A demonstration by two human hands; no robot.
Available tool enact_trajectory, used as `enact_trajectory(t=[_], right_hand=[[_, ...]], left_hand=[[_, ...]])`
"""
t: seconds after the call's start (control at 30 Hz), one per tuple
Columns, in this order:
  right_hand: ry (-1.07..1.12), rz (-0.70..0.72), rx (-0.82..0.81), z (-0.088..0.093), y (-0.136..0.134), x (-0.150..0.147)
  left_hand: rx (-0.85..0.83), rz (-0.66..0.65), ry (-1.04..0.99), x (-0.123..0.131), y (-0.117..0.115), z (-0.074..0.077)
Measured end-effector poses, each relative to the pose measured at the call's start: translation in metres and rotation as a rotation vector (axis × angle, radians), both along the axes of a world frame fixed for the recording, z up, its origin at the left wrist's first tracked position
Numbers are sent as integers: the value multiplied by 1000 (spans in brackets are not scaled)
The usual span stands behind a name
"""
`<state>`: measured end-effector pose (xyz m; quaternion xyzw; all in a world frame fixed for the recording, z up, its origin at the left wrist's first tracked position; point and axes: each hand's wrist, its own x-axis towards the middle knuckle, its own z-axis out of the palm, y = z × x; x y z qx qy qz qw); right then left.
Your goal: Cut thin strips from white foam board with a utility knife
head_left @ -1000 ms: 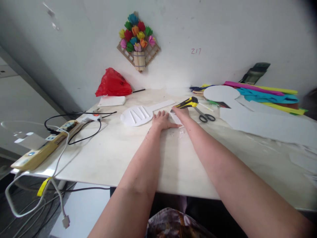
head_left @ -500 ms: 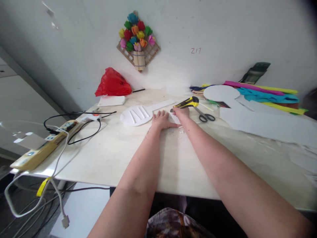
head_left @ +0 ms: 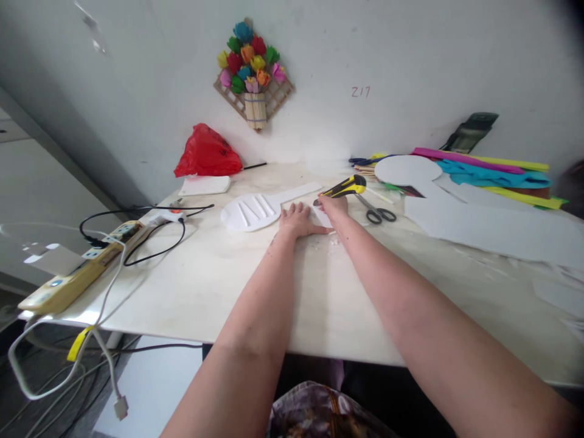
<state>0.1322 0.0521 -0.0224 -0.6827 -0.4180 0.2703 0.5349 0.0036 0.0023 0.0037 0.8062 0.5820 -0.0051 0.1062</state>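
My right hand [head_left: 334,207] grips a yellow and black utility knife [head_left: 341,188], its blade end pointing left and down onto a small white foam piece [head_left: 322,218] on the pale tabletop [head_left: 219,280]. My left hand [head_left: 298,221] lies flat with fingers spread, pressing on that piece just left of the knife. A white paddle-shaped foam cutout [head_left: 260,208] with slots lies just beyond my left hand. Small white scraps [head_left: 332,241] lie by my wrists.
Black-handled scissors [head_left: 376,213] lie right of the knife. Large white foam sheets [head_left: 479,222] and coloured foam strips [head_left: 493,173] fill the right side. A red bag [head_left: 208,153], a white block [head_left: 204,185], a glue gun [head_left: 166,215] and a power strip [head_left: 77,272] with cables sit left.
Almost nothing: both hands stay in place, with the knife tip shifted very slightly on the foam piece.
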Motion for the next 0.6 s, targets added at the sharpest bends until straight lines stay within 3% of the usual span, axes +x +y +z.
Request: enact_trajectory(t=[0.27, 0.6], right_hand=[[23, -37, -3, -9, 10, 1], [71, -36, -18, -4, 6, -1]], left_hand=[[4, 1, -5, 0, -1, 1], [5, -1, -9, 0, 0, 0]])
